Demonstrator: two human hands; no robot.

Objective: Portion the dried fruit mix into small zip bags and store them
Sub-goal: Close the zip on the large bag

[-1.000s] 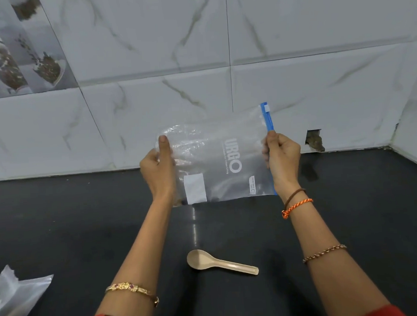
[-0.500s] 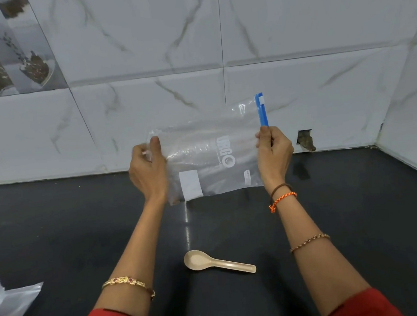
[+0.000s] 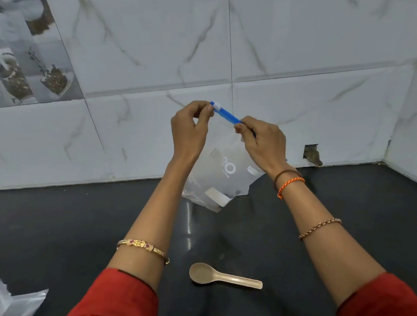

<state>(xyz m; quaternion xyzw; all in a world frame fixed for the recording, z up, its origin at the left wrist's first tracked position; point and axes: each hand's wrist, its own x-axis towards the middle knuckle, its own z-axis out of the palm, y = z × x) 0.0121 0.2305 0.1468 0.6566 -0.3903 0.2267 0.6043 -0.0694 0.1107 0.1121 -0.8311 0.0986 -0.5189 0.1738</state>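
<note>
A clear zip bag with white print hangs in the air above the black counter. Its blue zip strip runs along the top between my hands. My left hand pinches the white slider at the strip's left end. My right hand grips the strip farther right, fingers curled over it. The bag's body droops below both hands and looks empty.
A beige plastic spoon lies on the black counter near me. Another clear plastic bag lies at the lower left edge. White marbled tiles form the back wall, with a small hole at the right.
The bag was held flat by its two sides with the zip strip upright at the right. Now it is turned so the strip is on top, and my left hand has moved to the slider.
</note>
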